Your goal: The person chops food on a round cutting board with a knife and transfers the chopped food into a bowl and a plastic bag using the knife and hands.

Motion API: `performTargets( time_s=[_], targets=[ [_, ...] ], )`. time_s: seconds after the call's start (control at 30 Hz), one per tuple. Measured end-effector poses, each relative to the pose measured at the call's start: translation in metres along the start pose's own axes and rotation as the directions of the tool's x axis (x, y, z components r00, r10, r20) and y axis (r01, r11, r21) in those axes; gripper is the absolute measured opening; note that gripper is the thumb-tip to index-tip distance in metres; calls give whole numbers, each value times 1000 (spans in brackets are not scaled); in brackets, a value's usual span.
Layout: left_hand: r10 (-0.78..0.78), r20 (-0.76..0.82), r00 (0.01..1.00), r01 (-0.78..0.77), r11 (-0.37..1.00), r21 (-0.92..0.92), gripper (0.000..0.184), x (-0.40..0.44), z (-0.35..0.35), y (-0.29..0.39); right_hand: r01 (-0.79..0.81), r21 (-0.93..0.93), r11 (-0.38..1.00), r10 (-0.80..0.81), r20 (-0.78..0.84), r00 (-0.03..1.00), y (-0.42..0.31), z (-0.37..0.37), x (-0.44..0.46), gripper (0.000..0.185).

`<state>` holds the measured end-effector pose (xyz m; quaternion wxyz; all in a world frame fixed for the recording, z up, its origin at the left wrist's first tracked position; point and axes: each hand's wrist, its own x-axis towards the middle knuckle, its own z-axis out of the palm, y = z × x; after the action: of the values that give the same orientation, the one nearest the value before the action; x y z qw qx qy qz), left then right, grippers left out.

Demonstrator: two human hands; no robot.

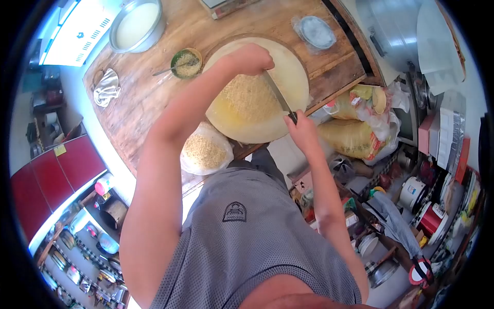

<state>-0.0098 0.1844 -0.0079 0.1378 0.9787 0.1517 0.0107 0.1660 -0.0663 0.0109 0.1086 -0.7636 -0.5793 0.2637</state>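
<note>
My right hand (303,133) is closed around the dark handle of a long knife (278,94). At the blade's far end my left hand (252,59) is curled in a fist, its fingers closed on that end. The blade lies aslant over a round pale board (290,67), at the right side of a heap of finely chopped yellowish food (248,98). A white plastic bag (206,149) of similar crumbly bits rests against the board's lower left. Above left of the board is a green bowl (187,63) with a spoon in it.
The wooden table (149,103) also bears a metal basin (136,26) of whitish liquid, a cloth (107,87), a plastic-wrapped container (315,32) and a box-like object (226,7). Filled sacks (350,136) stand beside its right edge. Crowded shelves and kitchenware surround my body.
</note>
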Motion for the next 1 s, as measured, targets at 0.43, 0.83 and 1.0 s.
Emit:
performTargets(
  time_s=[0.43,0.83,1.0],
  targets=[
    [85,-88,992,-85,996,6,8,14,9,-7,11,27,1000,-9,-41,999,8,-8,0,38],
    [81,-70,994,-84,996,-33,7,25,2,-3,-48,8,999,48,1,999,13,-18,7,39],
    [69,-6,998,-69,998,-6,8,32,1,-6,7,20,1000,-7,-16,1000,18,-7,16,37]
  ],
)
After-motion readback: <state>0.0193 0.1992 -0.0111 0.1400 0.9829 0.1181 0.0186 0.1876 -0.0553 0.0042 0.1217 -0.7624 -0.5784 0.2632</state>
